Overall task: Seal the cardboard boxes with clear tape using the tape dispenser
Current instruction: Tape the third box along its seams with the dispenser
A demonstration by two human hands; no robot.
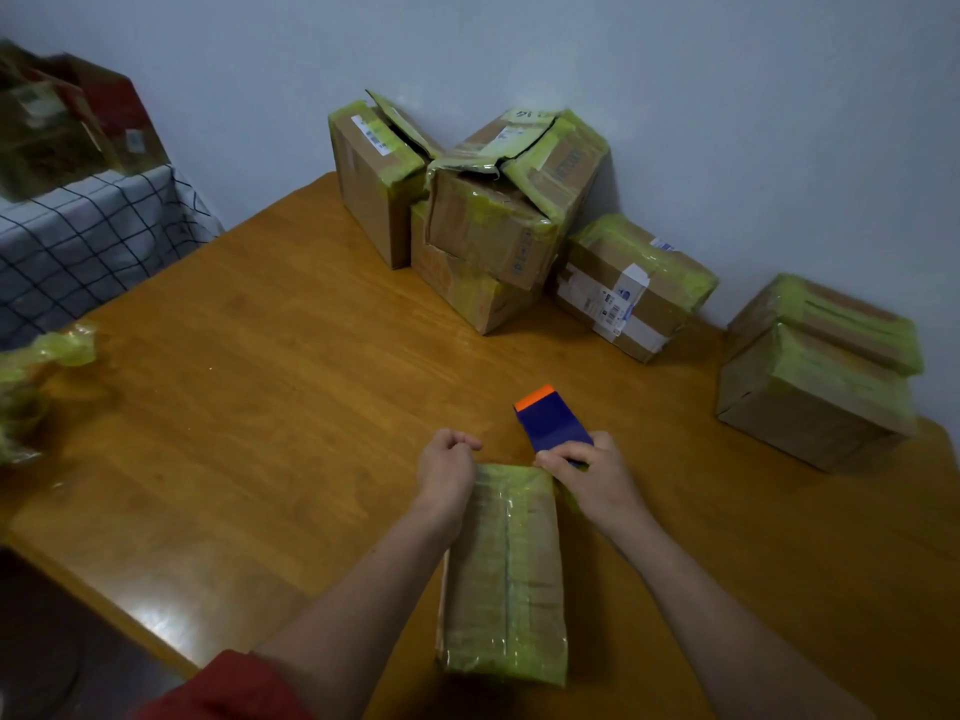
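A narrow cardboard box (506,574) covered in greenish clear tape lies lengthwise on the wooden table (260,407) right in front of me. My left hand (448,472) rests at the box's far left corner, fingers curled shut with nothing seen in them. My right hand (587,475) is at the far right corner, gripping the blue tape dispenser (551,422) with an orange tip, which points away from me just beyond the box's far end. The tape roll itself is hidden by my hand.
Several taped boxes stand in a pile (467,210) along the far wall, with one more (631,288) to its right and a stacked pair (815,371) at the right edge. Crumpled tape (36,371) lies at the left edge. A checked cloth (88,236) covers a side table.
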